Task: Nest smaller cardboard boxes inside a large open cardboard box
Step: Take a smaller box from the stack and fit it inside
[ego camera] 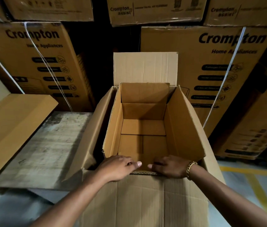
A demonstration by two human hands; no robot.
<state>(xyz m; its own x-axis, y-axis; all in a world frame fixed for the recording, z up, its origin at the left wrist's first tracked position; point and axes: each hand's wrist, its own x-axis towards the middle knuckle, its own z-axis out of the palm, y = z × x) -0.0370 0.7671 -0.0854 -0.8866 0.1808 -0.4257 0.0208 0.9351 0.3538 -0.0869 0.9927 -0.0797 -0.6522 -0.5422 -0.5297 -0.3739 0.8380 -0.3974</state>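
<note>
From the head view, the large box [145, 202] fills the middle of the frame, its near flap folded out toward 6 o'clock, its side flaps spread toward 9 and 3 o'clock, and its far flap [145, 68] standing upright at 12 o'clock. The smaller box [186, 128] sits inside it, open at the top, with its walls rising above the large box's opening. Nothing lies in the smaller box; only its folded bottom flaps and their seams show. The left hand [118, 167] is at about 7 o'clock from the centre, and its grip is closed on the near wall of the smaller box, with the thumb lying along the rim. The right hand [170, 167], just beside it at about 5 o'clock, grasps the same near wall in the same way, and a gold bracelet [190, 169] circles its wrist. At 9 o'clock a flat piece of cardboard [11, 128] lies over a worn grey platform [55, 145] that the large box's left flap touches. From 10 through 2 o'clock, printed cartons [219, 71] are stacked behind, some bound with white straps. At 4 o'clock the floor [260, 185] shows yellow painted lines.
</note>
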